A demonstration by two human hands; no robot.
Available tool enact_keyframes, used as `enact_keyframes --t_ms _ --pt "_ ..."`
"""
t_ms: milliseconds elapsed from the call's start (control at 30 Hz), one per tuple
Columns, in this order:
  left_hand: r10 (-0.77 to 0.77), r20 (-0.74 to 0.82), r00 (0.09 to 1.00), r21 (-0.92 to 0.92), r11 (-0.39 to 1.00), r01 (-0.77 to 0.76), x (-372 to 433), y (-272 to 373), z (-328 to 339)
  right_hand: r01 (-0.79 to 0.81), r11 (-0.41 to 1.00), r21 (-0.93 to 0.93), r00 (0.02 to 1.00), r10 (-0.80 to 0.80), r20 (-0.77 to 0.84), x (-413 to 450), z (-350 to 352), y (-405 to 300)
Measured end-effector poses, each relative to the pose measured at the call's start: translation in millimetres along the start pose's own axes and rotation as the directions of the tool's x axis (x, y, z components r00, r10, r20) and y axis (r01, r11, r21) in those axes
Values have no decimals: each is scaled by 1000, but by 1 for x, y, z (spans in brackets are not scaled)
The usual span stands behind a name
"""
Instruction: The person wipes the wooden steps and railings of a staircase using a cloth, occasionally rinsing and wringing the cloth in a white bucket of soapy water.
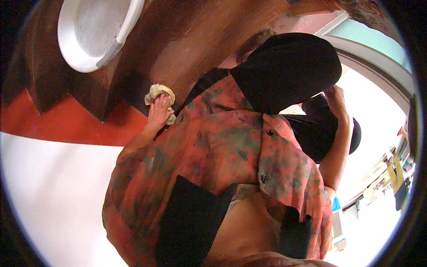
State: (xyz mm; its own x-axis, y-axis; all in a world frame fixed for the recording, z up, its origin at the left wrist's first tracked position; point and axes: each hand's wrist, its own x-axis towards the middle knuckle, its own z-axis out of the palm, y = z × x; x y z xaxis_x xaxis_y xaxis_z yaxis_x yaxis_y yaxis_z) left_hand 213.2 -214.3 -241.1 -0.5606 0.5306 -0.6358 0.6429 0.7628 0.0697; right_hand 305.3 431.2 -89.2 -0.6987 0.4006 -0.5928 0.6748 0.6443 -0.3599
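My left hand [160, 111] lies palm down on a crumpled pale yellow cloth [161, 90], its fingers bent over the fabric. Beneath the cloth is a brown step [186, 56] beside a wall. My right hand [334, 96] is at the side of my knee in black trousers [293, 70]. Its fingertips are partly hidden, so whether they grip the fabric is unclear. Up and to the left of the cloth, a pale metal basin [96, 23] with a thick rim stands on the brown steps, cut off by the top of the view.
The stepped brown edge [103, 110] meets a red painted band [66, 120] below a white wall [60, 173]. My red and green patterned shirt [217, 143] fills the middle. On the right are a pale door frame [370, 50], a bright floor and blurred items [383, 183].
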Motion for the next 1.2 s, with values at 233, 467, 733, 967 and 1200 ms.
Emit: enact_keyframes --t_ms 233,467,733,967,1200 --pt "67 -402 913 -100 988 -117 203 87 -91 58 998 30 996 -57 -62 -1 3 14" --pt "287 -631 720 54 943 -329 352 182 -197 92 995 -32 991 -94 -94 4 2 14" --pt "551 -511 660 150 813 -562 353 199 -209 19 990 141 999 -24 33 -2 2 5" --pt "674 -334 659 203 734 -648 302 157 -187 -12 998 59 999 10 33 -20 -4 12" --pt "587 -569 576 -61 669 -741 435 238 -257 118 993 16 991 -116 -64 -17 4 25"
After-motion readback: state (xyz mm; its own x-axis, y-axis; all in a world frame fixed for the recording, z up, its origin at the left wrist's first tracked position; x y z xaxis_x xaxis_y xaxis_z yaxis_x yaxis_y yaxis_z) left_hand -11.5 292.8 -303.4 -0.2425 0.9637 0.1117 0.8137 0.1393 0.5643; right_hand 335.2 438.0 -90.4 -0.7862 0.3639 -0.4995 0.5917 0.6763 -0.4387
